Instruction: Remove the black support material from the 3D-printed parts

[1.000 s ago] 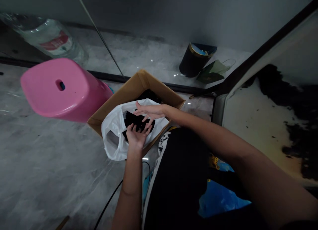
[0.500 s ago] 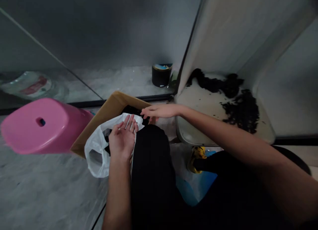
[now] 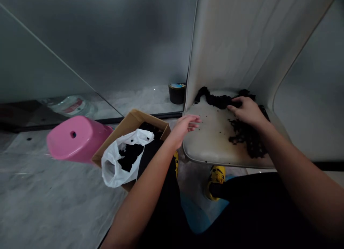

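A grey wall [image 3: 94, 37] rose at twelve o'clock above a grey marble-patterned floor [image 3: 53, 202] in dim light. A pink plastic stool [image 3: 76, 139] lay tipped at nine o'clock, and a small black container [image 3: 176, 93] stood by the wall.

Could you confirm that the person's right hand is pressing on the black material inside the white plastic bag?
No: the right hand is on black material lying on the cream chair seat, not in the bag, as the head view shows.

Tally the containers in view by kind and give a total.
Brown cardboard box: 1
White plastic bag: 1
Black cylindrical tub with gold rim: 1
Clear plastic bottle seen in the glass: 1
Total: 4
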{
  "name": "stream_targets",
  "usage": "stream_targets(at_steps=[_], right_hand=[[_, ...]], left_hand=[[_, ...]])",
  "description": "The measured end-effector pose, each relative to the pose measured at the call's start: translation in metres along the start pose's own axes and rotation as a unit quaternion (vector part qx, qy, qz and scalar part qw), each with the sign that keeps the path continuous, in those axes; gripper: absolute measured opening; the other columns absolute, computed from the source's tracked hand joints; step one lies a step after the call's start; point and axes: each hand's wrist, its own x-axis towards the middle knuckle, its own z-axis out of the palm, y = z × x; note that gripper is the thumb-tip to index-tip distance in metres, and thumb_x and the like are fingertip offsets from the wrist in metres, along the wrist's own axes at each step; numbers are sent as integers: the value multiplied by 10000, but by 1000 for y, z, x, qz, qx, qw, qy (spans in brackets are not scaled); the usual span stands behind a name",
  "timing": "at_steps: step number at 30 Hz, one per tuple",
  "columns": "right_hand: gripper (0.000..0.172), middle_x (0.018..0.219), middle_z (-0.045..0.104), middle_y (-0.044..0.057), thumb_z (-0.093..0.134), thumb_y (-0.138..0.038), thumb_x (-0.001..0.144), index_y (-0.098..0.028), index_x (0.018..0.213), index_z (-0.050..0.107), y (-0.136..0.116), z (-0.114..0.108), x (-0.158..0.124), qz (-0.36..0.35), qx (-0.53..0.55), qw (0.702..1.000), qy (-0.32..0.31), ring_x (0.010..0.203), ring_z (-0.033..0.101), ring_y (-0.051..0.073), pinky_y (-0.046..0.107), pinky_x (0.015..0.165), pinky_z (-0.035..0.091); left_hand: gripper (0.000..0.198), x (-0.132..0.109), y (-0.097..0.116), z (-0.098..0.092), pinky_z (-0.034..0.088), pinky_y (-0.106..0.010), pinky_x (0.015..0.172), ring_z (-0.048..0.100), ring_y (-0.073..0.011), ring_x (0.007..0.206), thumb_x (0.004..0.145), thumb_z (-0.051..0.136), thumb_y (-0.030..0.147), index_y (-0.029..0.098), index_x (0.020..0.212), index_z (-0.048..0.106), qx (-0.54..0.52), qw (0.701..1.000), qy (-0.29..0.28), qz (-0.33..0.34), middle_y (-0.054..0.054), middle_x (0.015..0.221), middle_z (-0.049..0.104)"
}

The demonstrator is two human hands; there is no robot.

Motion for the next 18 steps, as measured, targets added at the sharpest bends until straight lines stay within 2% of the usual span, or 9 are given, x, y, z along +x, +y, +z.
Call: stream_targets(at_steps=[1, 3, 6, 9, 11, 13, 16, 18], right_hand=[[417, 1390, 693, 304, 780, -316, 1009, -98, 1360, 724, 9, -2, 5, 5, -26, 1000, 5, 1278, 694, 343, 466, 1127, 527], [436, 1529, 636, 255, 796, -343, 1027, -142, 1404, 711, 24, -4, 14, 18, -72, 997, 3, 1363, 661, 327, 483, 1178, 538], [476, 1574, 630, 155, 790, -399, 1046, -212, 1469, 675, 38, -2, 20, 43, -121, 992, -17, 1358, 677, 309, 520, 1139, 604], [604, 1570, 612, 225, 830, -312, 975, -164, 1529, 640, 41, 1, 23, 50, -143, 988, -24, 1320, 698, 359, 526, 1106, 600], [610, 1507, 648, 258, 811, -221, 917, -131, 1502, 666, 40, 1, 26, 49, -144, 988, -19, 1289, 713, 398, 529, 1085, 584], [527, 1399, 721, 243, 787, -192, 880, -130, 1401, 737, 36, -1, 29, 52, -131, 990, -14, 1250, 730, 415, 527, 1056, 577], [307, 1144, 806, 187, 808, -332, 887, -156, 1138, 817, 30, -10, 32, 61, -85, 994, -4, 1121, 759, 400, 498, 986, 583], [292, 963, 801, 145, 775, -472, 926, -182, 948, 800, 26, -19, 31, 55, -38, 998, 11, 1012, 760, 363, 466, 948, 581]], left_hand=[[199, 8, -3, 7, 541, -300, 867, 707, -168, 893, 1029, 627, 258, 167, 993, 800, 21, 1000, -7, -4, -128, 1142, 831], [201, 24, -9, 20, 556, -302, 883, 709, -157, 886, 1053, 620, 263, 174, 982, 786, 63, 997, -27, -18, -114, 1134, 831], [176, 53, -17, 41, 608, -332, 909, 727, -163, 914, 1083, 662, 296, 167, 1038, 773, 133, 988, -64, -39, -98, 1131, 814], [268, 82, -25, 59, 664, -413, 946, 753, -210, 1038, 1095, 713, 396, 161, 1221, 748, 208, 974, -83, -44, -100, 1230, 774], [342, 101, -29, 67, 675, -453, 974, 755, -239, 1115, 1090, 728, 422, 168, 1319, 725, 255, 963, -81, -33, -113, 1309, 751], [373, 116, -30, 70, 672, -476, 1003, 751, -257, 1162, 1085, 735, 409, 170, 1370, 709, 295, 953, -68, -6, -123, 1360, 737], [408, 132, -27, 72, 661, -504, 1038, 737, -277, 1215, 1078, 744, 397, 177, 1418, 689, 336, 940, -34, 55, -131, 1408, 717], [409, 139, -25, 74, 653, -510, 1050, 731, -279, 1223, 1078, 741, 390, 181, 1425, 682, 347, 933, -17, 94, -130, 1408, 714]])
